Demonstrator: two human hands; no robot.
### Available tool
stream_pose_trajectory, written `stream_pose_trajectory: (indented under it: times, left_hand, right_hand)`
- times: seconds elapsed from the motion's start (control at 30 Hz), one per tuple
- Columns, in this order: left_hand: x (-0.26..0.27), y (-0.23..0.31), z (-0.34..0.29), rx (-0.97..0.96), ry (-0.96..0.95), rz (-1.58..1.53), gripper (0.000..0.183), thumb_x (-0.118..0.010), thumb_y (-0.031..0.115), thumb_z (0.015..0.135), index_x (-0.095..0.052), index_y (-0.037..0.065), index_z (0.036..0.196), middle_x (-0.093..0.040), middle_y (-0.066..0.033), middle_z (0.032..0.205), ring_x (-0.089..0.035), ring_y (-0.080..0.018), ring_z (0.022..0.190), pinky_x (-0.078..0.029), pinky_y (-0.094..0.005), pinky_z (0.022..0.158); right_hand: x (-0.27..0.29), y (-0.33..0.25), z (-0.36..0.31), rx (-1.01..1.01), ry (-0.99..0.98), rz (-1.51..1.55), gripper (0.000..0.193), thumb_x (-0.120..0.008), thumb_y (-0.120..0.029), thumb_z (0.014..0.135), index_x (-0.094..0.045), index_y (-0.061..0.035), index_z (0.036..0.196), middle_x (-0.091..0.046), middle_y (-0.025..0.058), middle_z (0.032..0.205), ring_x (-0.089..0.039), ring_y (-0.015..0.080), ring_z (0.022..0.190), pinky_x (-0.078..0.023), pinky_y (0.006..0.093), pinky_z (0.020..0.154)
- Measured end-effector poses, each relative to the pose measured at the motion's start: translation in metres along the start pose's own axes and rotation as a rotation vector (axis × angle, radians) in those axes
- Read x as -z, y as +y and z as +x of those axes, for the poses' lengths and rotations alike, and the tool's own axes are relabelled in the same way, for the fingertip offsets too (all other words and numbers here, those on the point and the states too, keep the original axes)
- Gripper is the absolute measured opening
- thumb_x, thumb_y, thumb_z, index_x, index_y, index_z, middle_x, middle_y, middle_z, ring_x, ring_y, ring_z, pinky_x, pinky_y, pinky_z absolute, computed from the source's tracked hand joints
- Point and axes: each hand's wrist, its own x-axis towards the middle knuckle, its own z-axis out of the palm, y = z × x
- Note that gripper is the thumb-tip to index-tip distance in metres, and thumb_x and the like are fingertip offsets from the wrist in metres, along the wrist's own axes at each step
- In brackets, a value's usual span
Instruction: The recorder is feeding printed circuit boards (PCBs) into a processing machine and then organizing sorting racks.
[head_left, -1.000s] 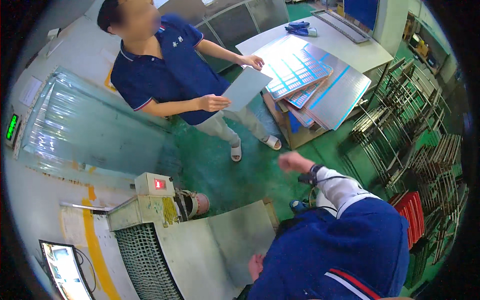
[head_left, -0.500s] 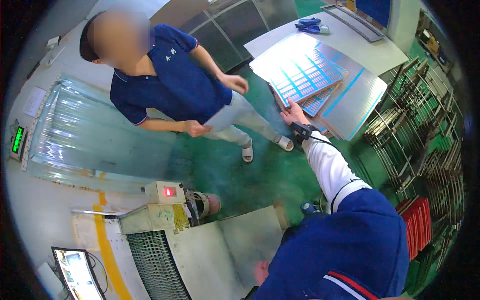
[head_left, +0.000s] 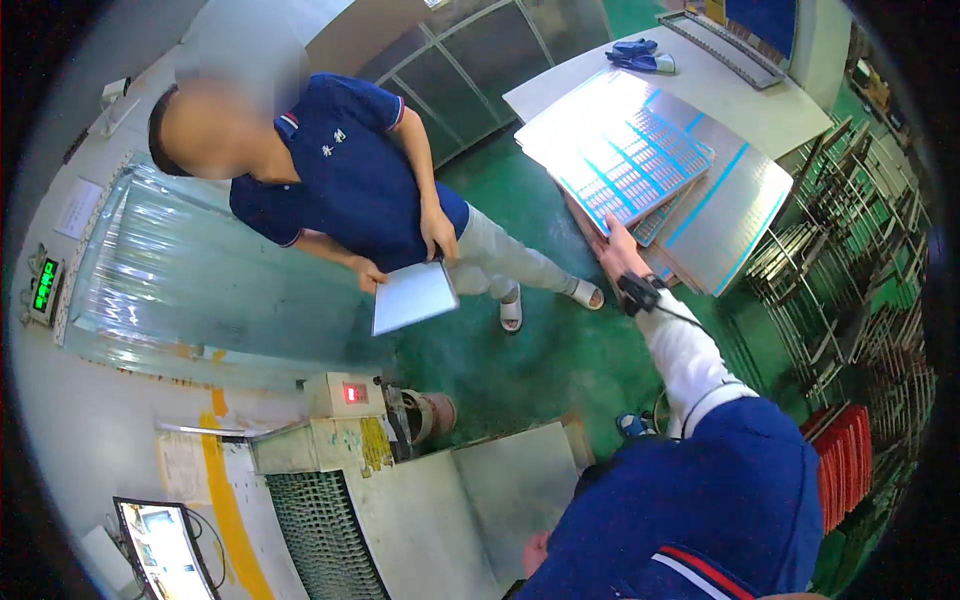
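My right hand (head_left: 622, 252) reaches out to the near corner of the top metal sheet (head_left: 640, 165), thumb at its edge and fingers closed at the corner. The sheet is silvery, with blue lines and rows of small marks or slots. Beneath it lie another patterned sheet (head_left: 655, 222) and wider plain silver sheets (head_left: 735, 205) with blue strips, stacked and partly fanned out. Low in the picture, my left hand (head_left: 536, 553) shows only in part beside my navy shirt; its fingers cannot be made out.
Across from me a co-worker (head_left: 365, 165) holds a thin white rectangular board (head_left: 415, 297) with both hands. Blue gloves (head_left: 640, 56) lie on the white table (head_left: 725, 75). Metal racks (head_left: 850, 260) stand at right. A machine with a mesh belt (head_left: 325, 530) and a monitor (head_left: 165, 545) are lower left.
The co-worker has brought the second hand to the white board, tilted it into fuller view, and lowered the head. My right hand stays at the sheet's corner; the view has shifted slightly.
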Motion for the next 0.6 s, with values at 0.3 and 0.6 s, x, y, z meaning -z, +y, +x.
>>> stream_pose_trajectory:
  times: [0.3,0.6]
  left_hand:
    - [0.032,-0.03,0.059,-0.009,-0.286,-0.209,0.028,-0.055,0.032,0.092,-0.06,0.005,0.099,-0.065,-0.0123,0.095,-0.063,-0.0299,0.084,-0.052,-0.0393,0.073]
    - [0.143,0.193,0.151,0.04,-0.261,-0.838,0.035,-0.055,0.03,0.094,-0.054,0.002,0.114,-0.063,-0.0116,0.104,-0.063,-0.0204,0.091,-0.051,-0.032,0.077]
  right_hand:
    - [0.051,-0.083,-0.093,0.023,-0.095,-0.246,0.03,-0.067,-0.024,0.083,-0.061,-0.0051,0.105,-0.066,0.0073,0.093,-0.064,0.0199,0.076,-0.053,0.0315,0.064]
    - [0.084,-0.117,-0.079,0.186,-0.168,-0.262,0.031,-0.061,-0.009,0.078,-0.057,0.0091,0.104,-0.063,0.0168,0.095,-0.064,0.026,0.083,-0.054,0.0389,0.076]
